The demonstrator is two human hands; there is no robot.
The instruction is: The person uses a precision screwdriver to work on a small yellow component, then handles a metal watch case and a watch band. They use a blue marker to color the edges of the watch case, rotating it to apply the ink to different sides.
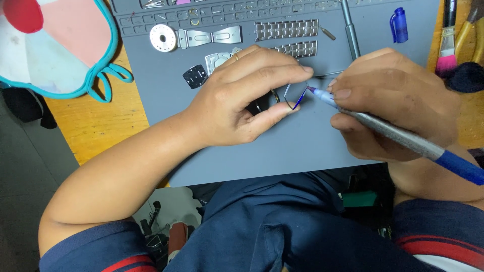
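My left hand (237, 95) pinches a thin, fragile-looking ring (296, 100) by its edges; my right hand (393, 100) grips a pen (403, 138).

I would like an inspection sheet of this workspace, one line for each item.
Surface: grey work mat on a wooden table.
Job's things: thin curved clear piece pinched in left hand; right hand holds a silver-blue pen tool, tip at the piece.
Clutter: metal bracelet links, toothed disc, dark square part, blue cap, brush.
Grip: both hands closed on their things.
Cables: nothing seen.
Surroundings: pink and teal cloth item, grey floor.
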